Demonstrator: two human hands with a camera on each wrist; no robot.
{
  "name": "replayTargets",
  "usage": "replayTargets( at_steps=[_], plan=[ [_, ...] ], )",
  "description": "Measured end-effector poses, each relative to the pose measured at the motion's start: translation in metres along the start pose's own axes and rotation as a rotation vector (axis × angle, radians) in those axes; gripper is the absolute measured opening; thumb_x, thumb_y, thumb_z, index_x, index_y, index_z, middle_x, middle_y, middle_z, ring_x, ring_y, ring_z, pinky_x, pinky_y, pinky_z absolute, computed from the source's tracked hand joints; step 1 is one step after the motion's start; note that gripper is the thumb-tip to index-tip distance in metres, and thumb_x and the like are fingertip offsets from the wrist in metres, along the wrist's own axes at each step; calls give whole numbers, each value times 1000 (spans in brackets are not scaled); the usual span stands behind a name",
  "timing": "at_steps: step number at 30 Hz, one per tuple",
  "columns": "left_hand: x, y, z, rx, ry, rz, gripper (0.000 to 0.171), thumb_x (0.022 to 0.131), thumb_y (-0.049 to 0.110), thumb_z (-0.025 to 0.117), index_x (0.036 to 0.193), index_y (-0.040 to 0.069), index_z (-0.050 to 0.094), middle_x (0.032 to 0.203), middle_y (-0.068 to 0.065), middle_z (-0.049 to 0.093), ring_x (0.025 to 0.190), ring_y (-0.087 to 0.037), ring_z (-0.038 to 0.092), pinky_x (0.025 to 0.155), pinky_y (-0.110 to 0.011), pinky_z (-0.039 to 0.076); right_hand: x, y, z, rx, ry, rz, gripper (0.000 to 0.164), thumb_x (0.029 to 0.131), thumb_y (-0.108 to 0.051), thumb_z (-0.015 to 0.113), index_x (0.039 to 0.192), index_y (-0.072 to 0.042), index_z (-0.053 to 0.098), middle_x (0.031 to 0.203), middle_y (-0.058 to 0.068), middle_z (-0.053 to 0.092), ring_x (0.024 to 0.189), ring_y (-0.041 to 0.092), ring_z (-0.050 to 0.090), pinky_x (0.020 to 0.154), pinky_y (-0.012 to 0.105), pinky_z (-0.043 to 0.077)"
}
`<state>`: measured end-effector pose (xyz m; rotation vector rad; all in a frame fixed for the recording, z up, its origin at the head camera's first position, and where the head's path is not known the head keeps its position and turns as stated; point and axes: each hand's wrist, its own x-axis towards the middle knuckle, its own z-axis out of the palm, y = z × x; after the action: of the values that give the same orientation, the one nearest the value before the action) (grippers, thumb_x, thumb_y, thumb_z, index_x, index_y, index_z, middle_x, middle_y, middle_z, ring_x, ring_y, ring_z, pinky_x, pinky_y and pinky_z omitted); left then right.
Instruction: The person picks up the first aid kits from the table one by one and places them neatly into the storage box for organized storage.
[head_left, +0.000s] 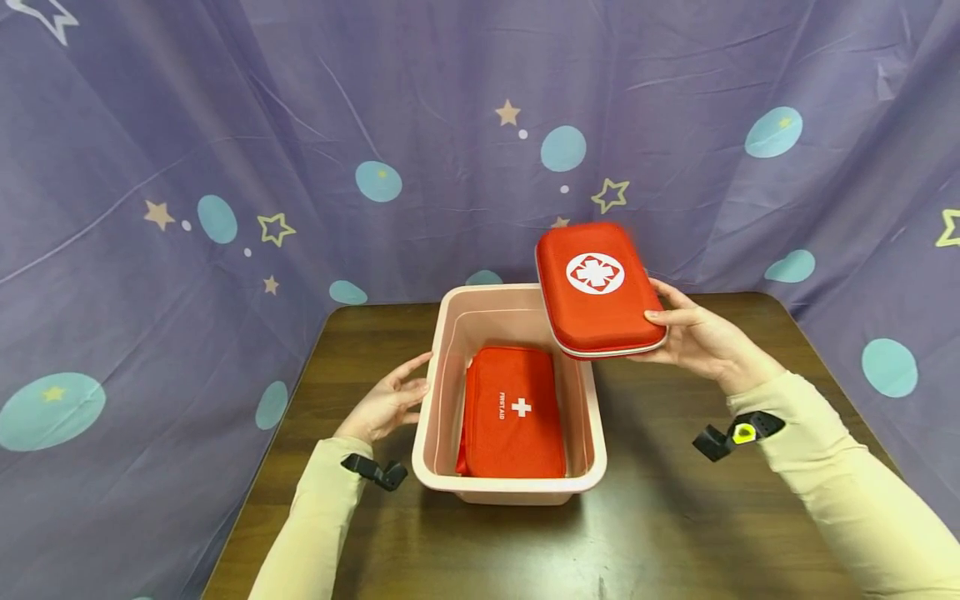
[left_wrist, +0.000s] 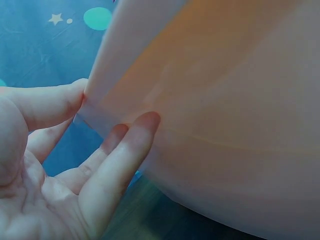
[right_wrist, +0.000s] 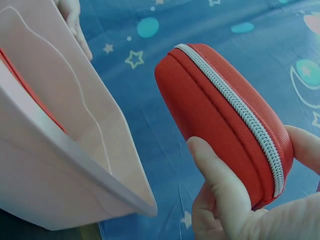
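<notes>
My right hand (head_left: 705, 346) grips a red zippered hard case (head_left: 600, 308) by its right end, thumb on top. The case, with a white round emblem, is tilted above the back right corner of a pale pink plastic bin (head_left: 427, 450). Its silver zipper (right_wrist: 235, 100) runs closed along the side in the right wrist view. Inside the bin lies a flat red pouch (head_left: 517, 450) marked FIRST AID with a white cross. My left hand (head_left: 386, 406) touches the bin's left side, its fingers (left_wrist: 112, 175) fairly straight against the outer wall.
The bin stands on a dark brown wooden table (head_left: 690, 500). A purple curtain (head_left: 465, 50) with stars and teal spots hangs behind the table and along both sides. More red material (head_left: 462, 454) shows at the pouch's left edge.
</notes>
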<state>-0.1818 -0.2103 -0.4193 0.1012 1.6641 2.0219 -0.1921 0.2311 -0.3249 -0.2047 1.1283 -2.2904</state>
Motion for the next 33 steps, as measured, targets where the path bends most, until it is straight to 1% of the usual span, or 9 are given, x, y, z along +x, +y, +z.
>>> replayTargets(
  at_steps=[4, 7, 11, 14, 19, 22, 26, 30, 33],
  plan=[
    [0, 0, 0, -10, 2, 1, 62, 97, 3, 49, 151, 16, 21, 104, 1, 60, 89, -10, 64, 75, -33, 55, 6, 4, 14, -67, 41, 37, 46, 95, 2, 43, 127, -28, 29, 108, 2, 61, 94, 21, 66, 79, 44, 54],
    [-1, 0, -1, -21, 1, 4, 62, 97, 3, 49, 151, 16, 22, 104, 0, 61, 88, -10, 64, 74, -33, 55, 11, 7, 23, -116, 60, 64, 50, 95, 1, 44, 132, -28, 26, 108, 2, 60, 94, 20, 66, 79, 43, 54],
    [-1, 1, -1, -27, -4, 7, 63, 96, 3, 49, 151, 16, 22, 104, 0, 61, 87, -9, 64, 74, -33, 56, 17, 11, 37, -164, 89, 103, 66, 95, -1, 43, 145, -25, 8, 111, 1, 55, 94, 18, 65, 80, 42, 54],
    [-1, 0, -1, -21, -4, 9, 62, 96, 4, 50, 151, 16, 22, 104, 1, 61, 88, -9, 64, 74, -32, 56, 23, 14, 48, -172, 117, 137, 72, 95, -1, 41, 148, -24, -1, 112, 2, 52, 92, 17, 65, 79, 41, 54],
    [0, -1, -1, -8, 11, 10, 62, 97, 3, 48, 151, 16, 21, 104, 1, 61, 89, -9, 64, 74, -32, 55, 37, 22, 63, -168, 148, 193, 73, 95, -3, 41, 150, -27, -1, 116, 6, 46, 90, 17, 63, 77, 39, 55],
    [0, -1, -2, -3, 4, 13, 62, 97, 4, 48, 151, 15, 19, 105, 2, 61, 90, -10, 64, 75, -33, 55, 44, 28, 69, -168, 154, 227, 73, 96, -4, 40, 151, -27, -4, 119, 8, 43, 89, 17, 62, 76, 38, 56],
    [0, -1, -2, -1, -3, 15, 63, 98, 4, 47, 152, 14, 17, 104, 2, 61, 91, -10, 64, 76, -33, 55, 52, 35, 74, -160, 184, 262, 71, 96, -4, 38, 151, -26, -2, 120, 10, 39, 89, 18, 60, 73, 38, 56],
    [0, -1, -2, -3, -5, 16, 63, 97, 5, 48, 152, 14, 17, 104, 2, 61, 92, -10, 64, 76, -33, 55, 59, 44, 76, -146, 215, 289, 72, 95, -5, 40, 149, -28, -2, 121, 11, 35, 91, 20, 56, 72, 40, 57],
    [0, -2, -3, -1, -5, 14, 63, 97, 4, 48, 152, 14, 17, 104, 2, 61, 92, -10, 64, 76, -34, 55, 65, 50, 80, -152, 226, 305, 72, 96, -6, 41, 150, -28, -1, 121, 10, 37, 91, 21, 56, 70, 40, 57]
  ],
)
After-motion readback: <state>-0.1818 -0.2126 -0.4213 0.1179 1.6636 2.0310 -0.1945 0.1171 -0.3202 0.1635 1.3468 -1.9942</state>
